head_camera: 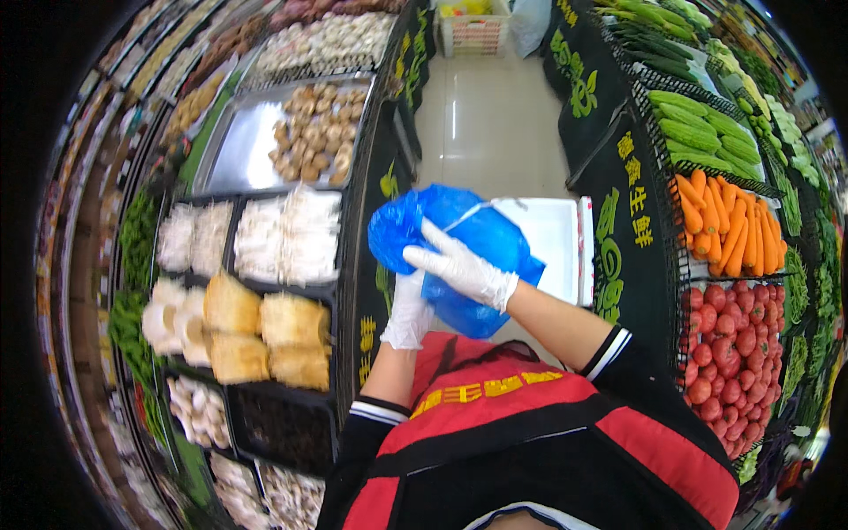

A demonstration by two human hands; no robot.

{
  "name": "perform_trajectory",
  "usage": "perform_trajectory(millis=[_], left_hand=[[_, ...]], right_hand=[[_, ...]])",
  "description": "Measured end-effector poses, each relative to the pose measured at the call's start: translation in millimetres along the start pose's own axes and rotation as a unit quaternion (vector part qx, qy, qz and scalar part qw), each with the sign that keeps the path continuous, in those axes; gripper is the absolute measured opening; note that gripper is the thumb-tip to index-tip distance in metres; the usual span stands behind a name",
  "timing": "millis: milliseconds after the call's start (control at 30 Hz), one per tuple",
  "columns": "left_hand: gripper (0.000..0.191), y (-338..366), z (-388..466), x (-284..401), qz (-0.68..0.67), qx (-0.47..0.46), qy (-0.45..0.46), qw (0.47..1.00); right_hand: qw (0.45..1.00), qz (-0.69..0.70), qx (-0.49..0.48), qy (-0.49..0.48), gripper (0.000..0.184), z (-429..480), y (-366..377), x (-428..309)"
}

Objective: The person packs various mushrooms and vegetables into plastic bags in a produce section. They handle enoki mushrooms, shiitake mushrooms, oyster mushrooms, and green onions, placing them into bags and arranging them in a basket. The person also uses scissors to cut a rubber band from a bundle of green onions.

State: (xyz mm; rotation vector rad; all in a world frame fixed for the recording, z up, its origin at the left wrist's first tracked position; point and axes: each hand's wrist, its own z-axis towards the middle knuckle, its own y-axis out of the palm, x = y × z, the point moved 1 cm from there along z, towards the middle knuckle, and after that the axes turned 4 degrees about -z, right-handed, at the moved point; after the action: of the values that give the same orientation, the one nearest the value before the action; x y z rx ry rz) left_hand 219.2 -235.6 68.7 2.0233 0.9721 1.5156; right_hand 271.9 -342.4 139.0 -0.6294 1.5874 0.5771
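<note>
A crumpled blue plastic bag [487,232] is up in front of my red and black apron, its contents hidden. In a white disposable glove, my left hand [409,311] grips the bag's bunched left part from below. My right hand [467,268], gloved the same way, lies across the gathered plastic, fingers pointing up and left. Some fingertips of the left hand are hidden behind the bag and the right hand. A thin pale strip [467,215] crosses the bag's upper side. Partly behind the bag is a white foam box [553,245].
On my left, trays hold enoki mushrooms [288,235], shiitake mushrooms [318,129] and yellowish packs [233,308]. To the right are carrots [735,225], tomatoes [729,351] and bitter melons [702,132]. A tiled aisle [493,126] leads to a white plastic crate [474,33].
</note>
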Motion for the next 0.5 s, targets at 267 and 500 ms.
perform_trajectory(millis=[267, 500], left_hand=[[0.044, 3.5, 205.7, 18.1, 0.045, 0.014, 0.105, 0.993], [0.042, 77.6, 434.8, 78.1, 0.158, -0.057, 0.132, 0.977]], right_hand=[[0.977, -0.192, 0.048, -0.084, 0.090, 144.7, -99.2, 9.9], [0.996, -0.081, 0.035, -0.034, 0.086, 284.9, -243.1, -36.3]])
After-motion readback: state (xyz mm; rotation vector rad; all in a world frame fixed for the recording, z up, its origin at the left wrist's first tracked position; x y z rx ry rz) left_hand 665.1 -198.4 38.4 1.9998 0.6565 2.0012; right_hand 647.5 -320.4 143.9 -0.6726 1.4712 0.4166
